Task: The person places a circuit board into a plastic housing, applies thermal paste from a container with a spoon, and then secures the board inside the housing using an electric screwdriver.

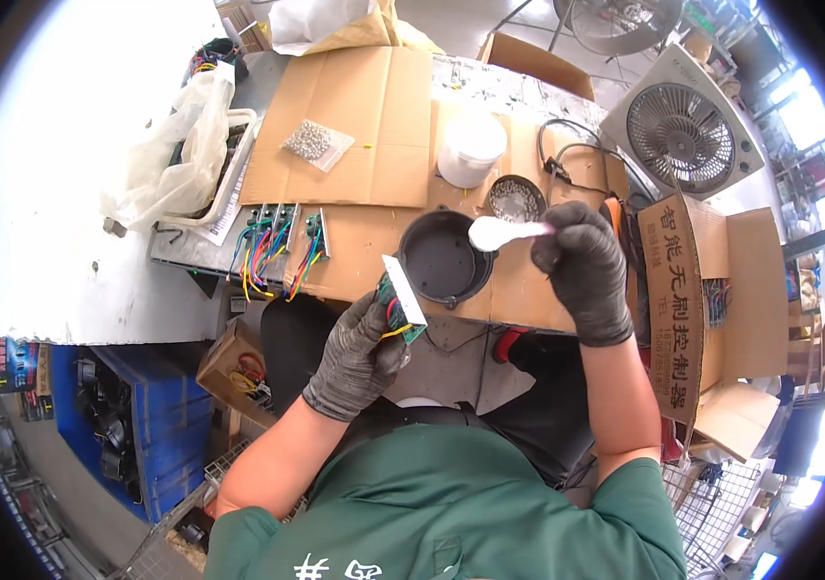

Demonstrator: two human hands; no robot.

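Note:
My left hand (359,358), in a grey glove, grips a green circuit board (401,300) with a pale metal plate along one side and a yellow wire. It is held tilted in front of the table edge. My gloved right hand (584,271) is closed on the thin end of a white spoon-shaped tool (504,232). The tool's broad white end hangs over the right rim of a round black pot (443,288). Behind the pot stand a white tub (472,150) and a small round dish (495,205) holding small metal parts.
Several wired boards (272,230) lie at the table's left front. A bag of small metal parts (318,145) rests on cardboard (364,92). At left is a plastic-covered tray (229,188); at right are cables, a box fan (683,135) and an open carton (668,300).

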